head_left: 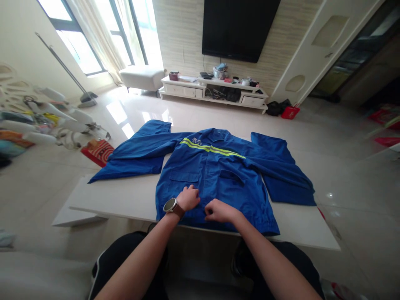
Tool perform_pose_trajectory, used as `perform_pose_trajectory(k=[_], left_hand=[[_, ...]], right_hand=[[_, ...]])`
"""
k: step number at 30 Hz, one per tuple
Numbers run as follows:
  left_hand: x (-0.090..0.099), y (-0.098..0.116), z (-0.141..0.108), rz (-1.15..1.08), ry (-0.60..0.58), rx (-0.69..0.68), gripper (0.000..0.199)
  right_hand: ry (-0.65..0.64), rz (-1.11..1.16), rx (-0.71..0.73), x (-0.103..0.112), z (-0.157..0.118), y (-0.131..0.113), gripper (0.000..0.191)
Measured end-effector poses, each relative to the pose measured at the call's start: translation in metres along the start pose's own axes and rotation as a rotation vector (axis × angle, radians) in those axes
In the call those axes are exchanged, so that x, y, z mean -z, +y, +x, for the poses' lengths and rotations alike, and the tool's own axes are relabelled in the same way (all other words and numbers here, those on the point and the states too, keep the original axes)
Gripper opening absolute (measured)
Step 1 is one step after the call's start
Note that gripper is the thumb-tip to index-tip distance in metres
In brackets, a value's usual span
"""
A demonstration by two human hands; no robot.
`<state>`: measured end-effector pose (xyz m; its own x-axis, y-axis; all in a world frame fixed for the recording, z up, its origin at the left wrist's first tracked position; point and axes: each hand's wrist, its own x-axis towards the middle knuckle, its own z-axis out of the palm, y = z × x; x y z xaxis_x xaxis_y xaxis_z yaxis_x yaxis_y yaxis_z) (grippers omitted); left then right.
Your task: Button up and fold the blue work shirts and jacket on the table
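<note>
A round wristwatch (170, 204) is worn at the wrist of the left hand (188, 198) — a dark dial is set in a silver-toned case, and a brown strap (179, 211) is fitted. Black legwear (125, 254) is worn, seen at lower left and lower right of the frame — a thin white stripe (97, 266) is carried along the outer edge at lower left.

No lettering can be read clearly. The blue jacket (208, 166) has small white characters (197, 141) on its chest, beside the yellow stripe, too blurred to make out. Beyond the jacket, toward the viewer's right, a red bag (290, 111) bears pale, illegible marks.
</note>
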<state>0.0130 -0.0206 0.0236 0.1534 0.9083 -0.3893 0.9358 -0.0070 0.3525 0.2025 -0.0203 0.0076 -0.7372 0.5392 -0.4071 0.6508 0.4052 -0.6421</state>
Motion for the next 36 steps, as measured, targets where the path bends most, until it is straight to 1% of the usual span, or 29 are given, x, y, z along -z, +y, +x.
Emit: perform_pose_trajectory(k=[1,3,5,7,9,10,11,12,13,15,16,17,18,19,21,24,26,29,31,34,36], left_hand=[[0.007,0.003,-0.002,-0.060,0.041,0.023,0.023],[0.019,0.008,-0.003,-0.228,0.104,0.021,0.023],[0.030,0.014,-0.001,-0.414,0.151,-0.080,0.028],[0.034,0.023,0.000,-0.570,0.248,-0.197,0.037],[0.031,0.038,-0.003,-0.671,0.346,-0.233,0.045],[0.025,0.047,-0.006,-0.713,0.358,-0.232,0.048],[0.018,0.056,-0.009,-0.754,0.335,-0.232,0.050],[0.009,0.065,-0.013,-0.807,0.278,-0.236,0.051],[-0.001,0.074,-0.015,-0.873,0.194,-0.237,0.052],[-0.021,0.086,-0.017,-1.053,0.009,-0.180,0.052],[-0.030,0.090,-0.015,-1.153,-0.058,-0.131,0.050],[-0.037,0.091,-0.012,-1.253,-0.096,-0.076,0.046],[-0.041,0.090,-0.008,-1.347,-0.107,-0.030,0.043],[-0.044,0.088,-0.004,-1.431,-0.097,0.004,0.041],[-0.042,0.080,0.004,-1.583,-0.053,0.071,0.043],[-0.031,0.066,0.008,-1.786,0.008,0.207,0.046],[-0.024,0.060,0.007,-1.850,0.029,0.274,0.045],[-0.019,0.054,0.006,-1.852,0.028,0.271,0.041],[-0.017,0.053,0.006,-1.859,0.037,0.256,0.037],[-0.018,0.053,0.010,-1.881,0.085,0.237,0.032],[-0.019,0.054,0.012,-1.871,0.121,0.209,0.032]], right_hand=[[0.026,0.078,0.014,0.006,0.000,0.003,0.012],[0.101,0.191,0.034,0.017,-0.002,0.006,0.012],[0.211,0.272,0.058,0.027,-0.004,0.008,0.012],[0.350,0.341,0.077,0.036,-0.004,0.010,0.013],[0.496,0.411,0.073,0.044,-0.001,0.014,0.014],[0.560,0.456,0.063,0.047,0.002,0.016,0.014],[0.614,0.508,0.049,0.050,0.005,0.018,0.016],[0.654,0.565,0.040,0.052,0.008,0.019,0.018],[0.679,0.625,0.036,0.054,0.011,0.020,0.021],[0.686,0.747,0.036,0.058,0.017,0.021,0.025],[0.678,0.801,0.036,0.060,0.019,0.021,0.026],[0.671,0.844,0.033,0.062,0.021,0.021,0.027],[0.670,0.873,0.024,0.064,0.022,0.020,0.028],[0.677,0.885,0.010,0.066,0.022,0.020,0.028],[0.699,0.877,-0.014,0.068,0.021,0.020,0.027],[0.664,0.844,-0.012,0.069,0.018,0.018,0.025],[0.631,0.817,0.008,0.066,0.016,0.016,0.022],[0.638,0.781,0.028,0.064,0.016,0.013,0.020],[0.648,0.741,0.014,0.064,0.015,0.013,0.022],[0.636,0.591,-0.021,0.067,0.009,0.015,0.015],[0.634,0.475,-0.047,0.067,0.004,0.018,0.021]])
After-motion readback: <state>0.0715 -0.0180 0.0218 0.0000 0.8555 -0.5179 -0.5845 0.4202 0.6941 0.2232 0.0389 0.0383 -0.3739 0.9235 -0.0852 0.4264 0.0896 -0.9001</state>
